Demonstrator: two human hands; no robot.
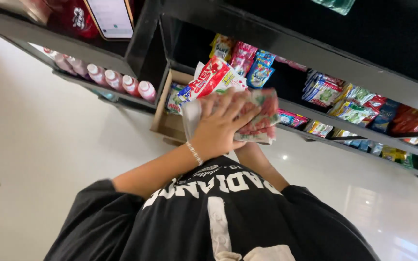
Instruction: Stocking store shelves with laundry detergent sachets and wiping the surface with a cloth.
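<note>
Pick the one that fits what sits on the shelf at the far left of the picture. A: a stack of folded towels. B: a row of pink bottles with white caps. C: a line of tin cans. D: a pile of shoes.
B: a row of pink bottles with white caps stands on the dark shelf at the left, apart from the hands, which hold a stack of small packets.

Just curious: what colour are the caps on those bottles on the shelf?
White caps on pink bottles, seen in the head view.

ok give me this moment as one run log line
left hand: flat on sachet bundle | right hand: under bundle, mostly hidden | behind: cardboard box on floor, snack shelves, pink-capped bottles
</note>
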